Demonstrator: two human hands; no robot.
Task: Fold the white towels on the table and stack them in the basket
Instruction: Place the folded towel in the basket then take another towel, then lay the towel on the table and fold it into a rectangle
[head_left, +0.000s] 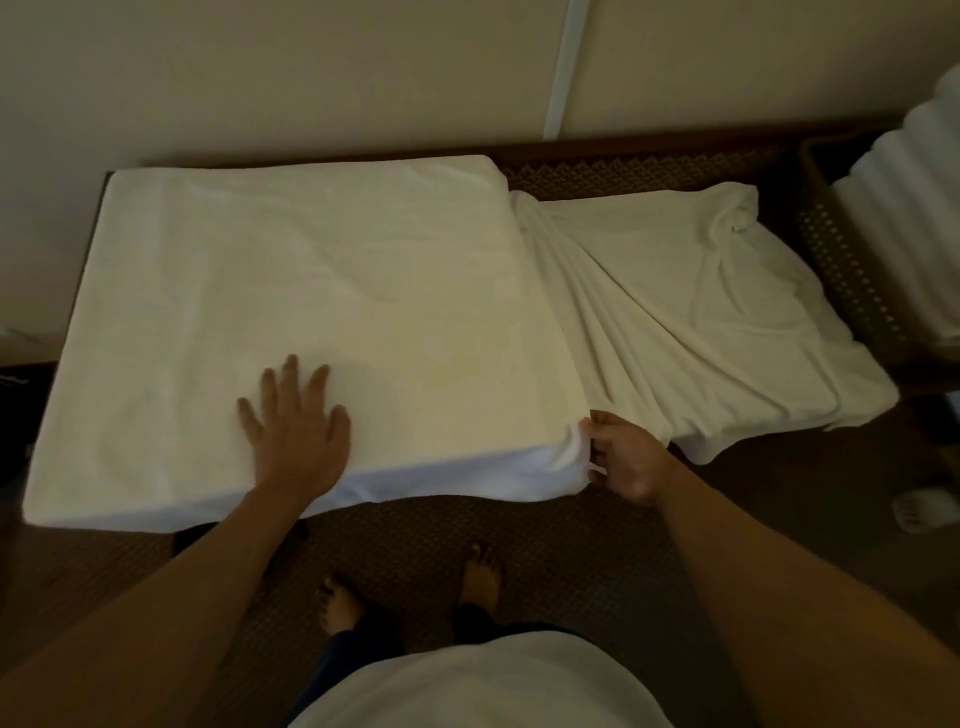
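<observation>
A large white towel (311, 291), folded into a thick flat rectangle, covers the left part of the dark woven table (623, 171). My left hand (296, 426) lies flat on its near side, fingers spread. My right hand (623, 457) pinches the towel's near right corner at the table's front edge. A second white towel (701, 312) lies rumpled and unfolded to the right, partly tucked under the folded one's right edge. At the far right a dark woven basket (841, 270) holds folded white towels (904, 208).
A cream wall with a white vertical strip (566, 67) runs behind the table. My bare feet (410, 587) stand on dark patterned floor below the table's front edge. Another person's foot (919, 512) shows at the right.
</observation>
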